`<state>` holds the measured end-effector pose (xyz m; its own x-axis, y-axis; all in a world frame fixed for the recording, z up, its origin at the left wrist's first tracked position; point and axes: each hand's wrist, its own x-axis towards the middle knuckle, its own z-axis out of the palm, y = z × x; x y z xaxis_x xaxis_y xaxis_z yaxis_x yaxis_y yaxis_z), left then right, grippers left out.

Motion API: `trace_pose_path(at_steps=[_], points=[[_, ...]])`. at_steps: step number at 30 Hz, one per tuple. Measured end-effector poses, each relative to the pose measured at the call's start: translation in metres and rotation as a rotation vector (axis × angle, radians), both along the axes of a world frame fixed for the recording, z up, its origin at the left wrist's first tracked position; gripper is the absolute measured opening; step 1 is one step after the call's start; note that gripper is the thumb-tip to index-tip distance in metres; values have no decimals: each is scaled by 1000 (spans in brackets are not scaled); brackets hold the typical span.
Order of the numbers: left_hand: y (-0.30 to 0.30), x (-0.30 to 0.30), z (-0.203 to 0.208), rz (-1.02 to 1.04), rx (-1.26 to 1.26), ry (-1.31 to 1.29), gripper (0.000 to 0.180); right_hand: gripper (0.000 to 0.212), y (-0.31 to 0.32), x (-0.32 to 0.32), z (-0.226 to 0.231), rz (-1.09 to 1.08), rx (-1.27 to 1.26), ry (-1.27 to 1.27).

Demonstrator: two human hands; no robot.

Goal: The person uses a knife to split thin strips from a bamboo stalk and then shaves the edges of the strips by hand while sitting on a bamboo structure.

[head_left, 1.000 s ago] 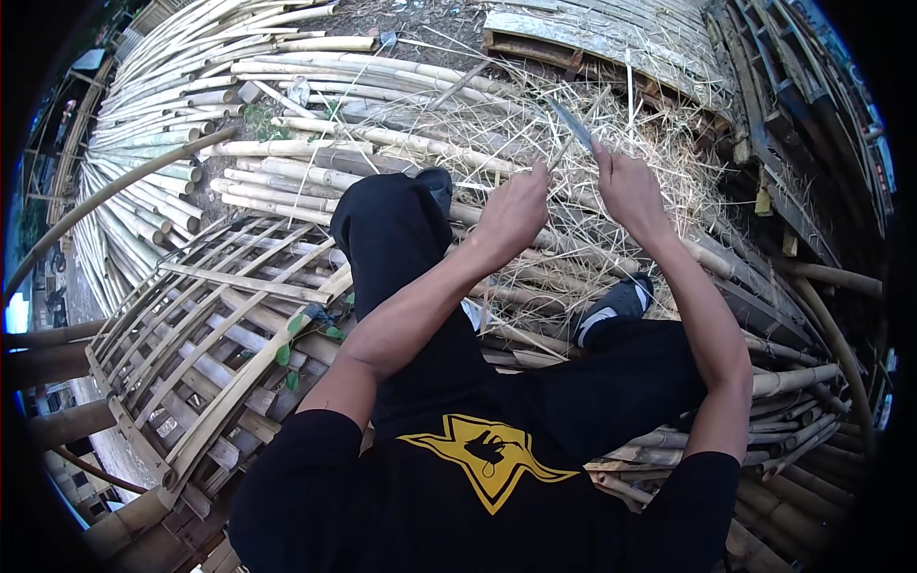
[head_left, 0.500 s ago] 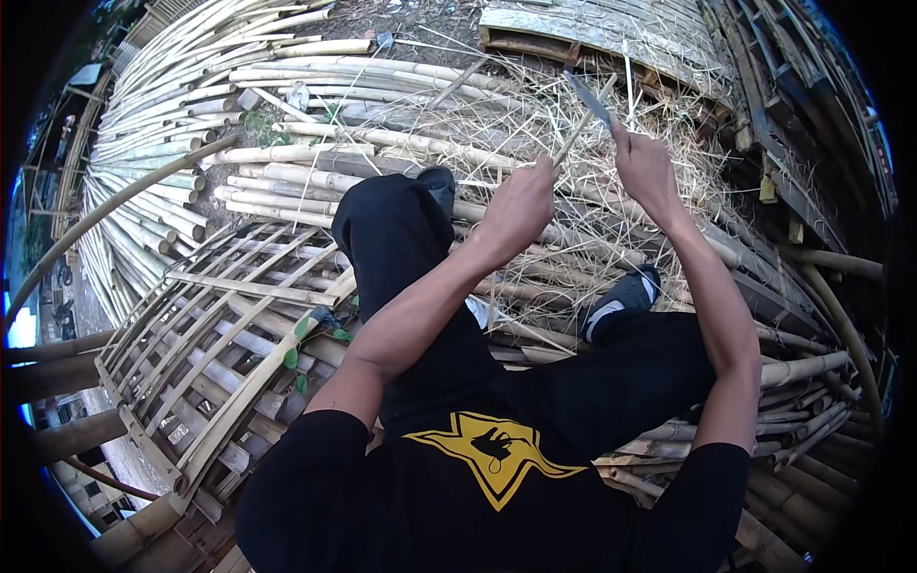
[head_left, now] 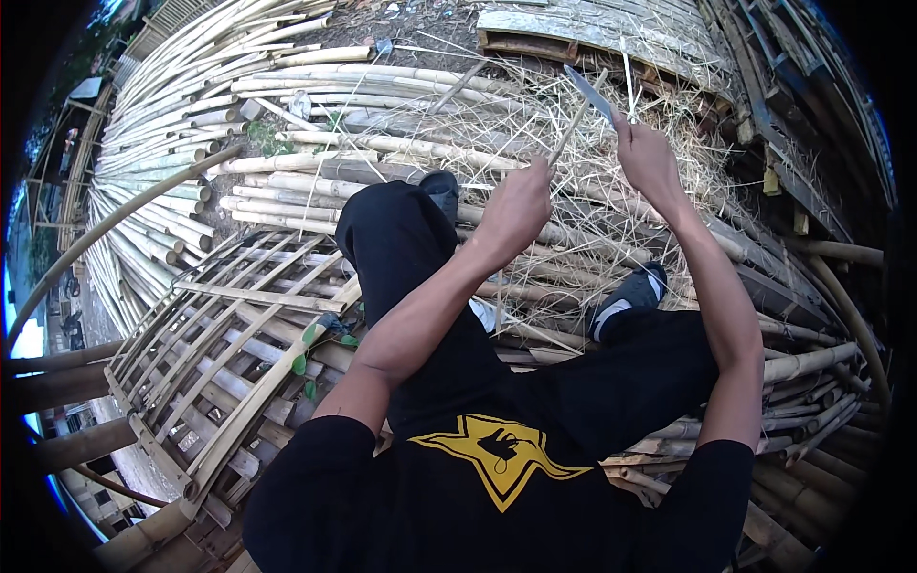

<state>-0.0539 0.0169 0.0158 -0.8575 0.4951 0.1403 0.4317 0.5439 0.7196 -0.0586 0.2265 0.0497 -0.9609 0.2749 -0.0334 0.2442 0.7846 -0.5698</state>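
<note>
My left hand (head_left: 517, 211) is closed around the lower end of a thin bamboo strip (head_left: 575, 122), which slants up and to the right from the fist. In my right hand (head_left: 648, 164), closed on its handle, is a knife (head_left: 589, 93); the blade points up and to the left, and the handle is mostly covered by the fingers. Blade and strip come close near the strip's upper part; whether they touch I cannot tell. Both hands are held out in front of me, above a litter of pale shavings (head_left: 564, 229).
Long bamboo poles (head_left: 181, 143) lie stacked at the left and under my feet. A woven bamboo lattice (head_left: 229, 329) stands beside my left leg. Wooden pallet boards (head_left: 592, 38) are at the far side, with dark timber (head_left: 812, 124) along the right.
The knife and the strip hold nearly the same place, with my left hand shifted very slightly left. The whole view has moved a little.
</note>
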Motion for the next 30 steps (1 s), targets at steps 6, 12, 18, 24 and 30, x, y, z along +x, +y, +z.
trace_pose_path(at_steps=[6, 12, 18, 24, 30], points=[[-1, 0, -4, -9, -52, 50, 10, 69, -5, 0, -2, 90, 137, 17], [1, 1, -2, -18, -113, 51, 11, 70, -15, 13, -36, 191, 257, 56], [5, 1, -7, -29, -111, 70, 9, 71, -22, 19, -25, 89, 105, 54], [5, 3, -4, -26, -77, 107, 8, 71, -2, 0, 5, -2, 77, -98], [5, -1, -3, -21, -75, 86, 8, 71, -13, 2, 1, 126, 144, -68]])
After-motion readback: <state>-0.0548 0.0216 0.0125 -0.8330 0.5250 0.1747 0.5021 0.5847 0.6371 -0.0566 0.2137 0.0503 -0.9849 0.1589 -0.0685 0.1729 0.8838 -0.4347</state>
